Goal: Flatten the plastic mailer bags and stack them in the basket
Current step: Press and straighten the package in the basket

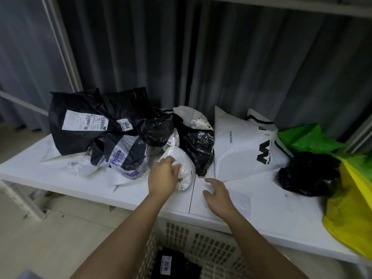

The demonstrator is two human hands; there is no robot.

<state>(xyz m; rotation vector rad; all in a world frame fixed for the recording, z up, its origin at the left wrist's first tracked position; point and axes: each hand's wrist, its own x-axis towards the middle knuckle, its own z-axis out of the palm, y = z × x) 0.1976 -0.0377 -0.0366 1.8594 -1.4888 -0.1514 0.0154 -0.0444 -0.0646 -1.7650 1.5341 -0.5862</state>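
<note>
A crumpled white mailer bag (184,164) lies at the front of a pile of black and white mailer bags (112,133) on the white shelf (251,200). My left hand (164,175) grips this white bag at its near side. Beside it, my right hand (216,191) hovers just above the shelf, fingers spread and loosely curled, holding nothing. The white perforated basket (193,238) stands below the shelf edge between my forearms, with a black mailer bag (177,264) bearing a white label lying inside.
A large white bag with black lettering (241,143) leans at the shelf's right. A crumpled black bag (308,172), a green bag (310,137) and a yellow bag (350,216) fill the right end. Grey curtain hangs behind; metal rack posts stand at left.
</note>
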